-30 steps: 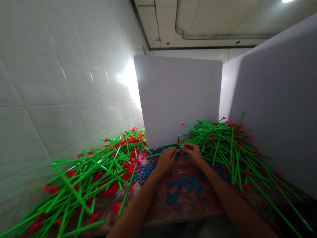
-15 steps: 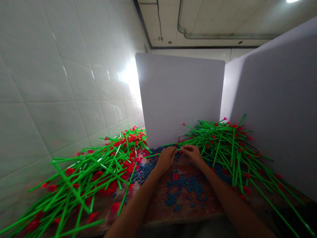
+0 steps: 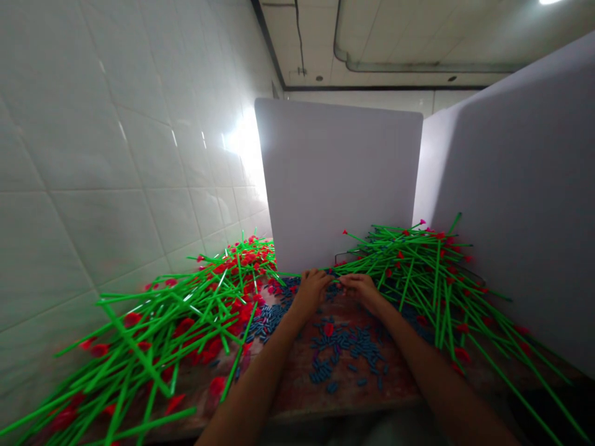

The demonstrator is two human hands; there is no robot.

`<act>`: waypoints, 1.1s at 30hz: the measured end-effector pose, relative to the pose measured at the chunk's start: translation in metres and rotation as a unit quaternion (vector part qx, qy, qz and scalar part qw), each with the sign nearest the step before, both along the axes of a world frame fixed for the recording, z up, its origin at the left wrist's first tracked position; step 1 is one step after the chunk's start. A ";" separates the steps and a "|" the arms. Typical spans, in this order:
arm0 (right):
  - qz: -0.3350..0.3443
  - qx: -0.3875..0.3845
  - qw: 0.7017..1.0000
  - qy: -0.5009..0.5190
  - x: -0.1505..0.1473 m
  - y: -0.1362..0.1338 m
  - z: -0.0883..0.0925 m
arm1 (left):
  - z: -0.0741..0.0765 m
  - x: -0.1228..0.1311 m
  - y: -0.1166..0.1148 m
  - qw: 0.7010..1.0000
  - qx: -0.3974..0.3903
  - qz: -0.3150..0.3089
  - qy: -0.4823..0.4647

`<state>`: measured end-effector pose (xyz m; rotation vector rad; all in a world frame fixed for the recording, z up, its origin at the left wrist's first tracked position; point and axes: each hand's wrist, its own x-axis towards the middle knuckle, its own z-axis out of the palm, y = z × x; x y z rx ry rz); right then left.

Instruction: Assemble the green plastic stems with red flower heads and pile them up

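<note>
My left hand (image 3: 312, 292) and my right hand (image 3: 361, 292) sit close together at the foot of the white panel, fingers curled over a thin green stem (image 3: 290, 274). Whether either hand grips that stem is hidden. Small blue plastic pieces (image 3: 346, 350) lie scattered on the table below my wrists. To the left of my hands is a heap of green stems with red flower heads (image 3: 186, 316), and a second heap (image 3: 427, 279) lies to the right.
A wooden table (image 3: 297, 396) carries everything. A white tiled wall (image 3: 116, 155) rises on the left, with white panels behind (image 3: 334, 179) and to the right (image 3: 520, 186). A dark wire frame (image 3: 346, 256) shows at the back panel's foot.
My left hand has moved slightly up toward the back panel, and the green stem's left end now sits higher. The head view has shifted slightly.
</note>
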<state>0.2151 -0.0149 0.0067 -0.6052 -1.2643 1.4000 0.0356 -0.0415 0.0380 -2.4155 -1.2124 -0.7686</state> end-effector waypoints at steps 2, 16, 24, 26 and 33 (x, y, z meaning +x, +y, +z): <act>0.005 -0.014 1.000 -0.026 0.000 0.001 -0.003 | -0.001 0.000 -0.001 1.000 0.005 -0.001 0.018; -0.006 0.079 0.983 -0.168 -0.010 0.006 -0.016 | 0.001 0.005 -0.004 0.998 0.041 0.012 0.041; -0.048 0.055 0.995 -0.061 -0.007 0.017 -0.009 | -0.008 0.007 0.004 0.996 0.050 -0.049 0.049; -0.053 0.044 0.997 -0.043 -0.005 0.016 -0.004 | -0.010 0.011 0.004 0.995 0.055 -0.052 0.061; -0.058 0.013 0.997 0.039 -0.009 0.008 0.002 | -0.015 0.022 -0.002 0.992 0.056 -0.030 0.112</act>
